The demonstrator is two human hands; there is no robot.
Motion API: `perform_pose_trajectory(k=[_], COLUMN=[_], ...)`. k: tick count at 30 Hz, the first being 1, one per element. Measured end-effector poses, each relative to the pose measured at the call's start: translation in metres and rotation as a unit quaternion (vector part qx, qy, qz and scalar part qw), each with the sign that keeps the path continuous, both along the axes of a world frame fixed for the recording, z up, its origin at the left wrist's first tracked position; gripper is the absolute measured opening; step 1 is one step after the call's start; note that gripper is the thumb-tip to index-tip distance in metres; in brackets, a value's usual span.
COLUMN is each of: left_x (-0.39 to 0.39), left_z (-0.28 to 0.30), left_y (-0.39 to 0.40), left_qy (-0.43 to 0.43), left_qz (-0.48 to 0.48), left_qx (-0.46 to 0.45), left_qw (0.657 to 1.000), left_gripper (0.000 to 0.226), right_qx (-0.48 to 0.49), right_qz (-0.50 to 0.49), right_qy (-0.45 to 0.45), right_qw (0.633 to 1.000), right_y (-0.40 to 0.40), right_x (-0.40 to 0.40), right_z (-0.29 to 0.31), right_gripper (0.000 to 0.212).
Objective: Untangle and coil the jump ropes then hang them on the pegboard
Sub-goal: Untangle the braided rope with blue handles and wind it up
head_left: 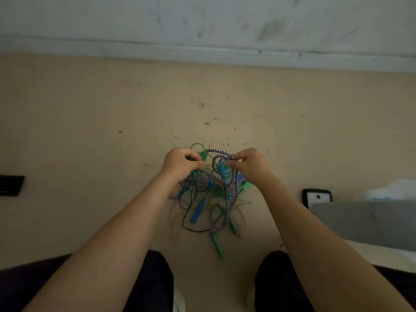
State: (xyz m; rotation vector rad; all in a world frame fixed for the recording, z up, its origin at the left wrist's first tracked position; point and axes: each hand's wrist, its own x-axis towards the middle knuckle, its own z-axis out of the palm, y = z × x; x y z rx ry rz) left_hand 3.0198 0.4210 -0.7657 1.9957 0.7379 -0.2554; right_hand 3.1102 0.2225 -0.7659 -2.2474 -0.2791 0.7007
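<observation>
A person stands over a tan floor [90,131] and holds up a big messy knot of jump ropes [210,190]. The ropes are green, blue and one striped blue and white. They hang in the air between the two arms, above the floor.

The left hand [180,164] is closed tight on some strands at the top left of the knot. The right hand [249,164] pinches the striped rope [221,154] at the top right. The two hands are near each other, with loops of rope between them.

A blue handle [198,211] dangles in the middle of the mess. A green handle [218,246] hangs lower down (it looks blurry). Thin loops droop all around them.

The floor has lots of little dark bits [207,123] on it. A pale wall [202,23] runs along the far side. A dark flat thing [11,185] lies at the left edge. On the right there is a small black and white thing [317,197] next to a grey block [364,221]. The person's dark trousers [153,284] show at the bottom.
</observation>
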Motion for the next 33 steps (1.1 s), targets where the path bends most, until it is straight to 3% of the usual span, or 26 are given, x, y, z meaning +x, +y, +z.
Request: perform_pose_trajectory(k=[4, 7, 10, 12, 14, 18, 20, 25, 28, 30, 33], left_x=[-0.031, -0.051, -0.071, -0.082, -0.091, -0.099, -0.096, -0.088, -0.082, -0.078, -0.078], left_z=[0.112, 0.193, 0.259, 0.285, 0.302, 0.313, 0.307, 0.274, 0.265, 0.266, 0.270], left_y=[-0.006, -0.007, -0.022, -0.038, -0.050, -0.046, -0.040, -0.028, -0.025, -0.029, -0.040], left_qy=[-0.086, -0.156, -0.215, -0.239, -0.277, -0.309, -0.295, -0.216, -0.194, -0.207, -0.237], left_qz=[0.004, -0.040, -0.120, -0.160, -0.147, -0.096, -0.082, -0.074, -0.086, -0.085, -0.098], left_qx=[0.042, 0.093, 0.074, 0.053, -0.001, -0.087, -0.110, -0.128, -0.088, -0.091, -0.119], left_qw=[0.995, 0.983, 0.966, 0.956, 0.950, 0.942, 0.946, 0.965, 0.973, 0.970, 0.959], left_gripper=[0.024, 0.042, 0.055, 0.046, 0.022, 0.007, 0.012, 0.018, 0.009, 0.005, 0.003], right_qx=[0.031, 0.072, 0.132, 0.178, 0.222, 0.250, 0.260, 0.271, 0.283, 0.303, 0.268], right_qz=[0.021, 0.063, 0.116, 0.127, 0.123, 0.095, 0.088, 0.032, 0.048, 0.066, 0.128], right_qy=[-0.034, -0.092, -0.145, -0.149, -0.143, -0.127, -0.116, -0.107, -0.045, 0.014, 0.033], right_qw=[0.999, 0.991, 0.974, 0.964, 0.957, 0.955, 0.954, 0.956, 0.957, 0.951, 0.954], right_y=[-0.010, -0.012, -0.013, -0.015, -0.018, -0.028, -0.033, -0.045, -0.053, -0.053, -0.048], right_x=[-0.023, -0.043, -0.070, -0.086, -0.096, -0.096, -0.088, -0.069, -0.065, -0.063, -0.065], right_z=[0.121, 0.203, 0.266, 0.298, 0.321, 0.336, 0.331, 0.298, 0.284, 0.288, 0.293], right_gripper=[0.031, 0.022, 0.019, 0.019, 0.017, 0.014, 0.017, 0.022, 0.016, 0.032, 0.049])
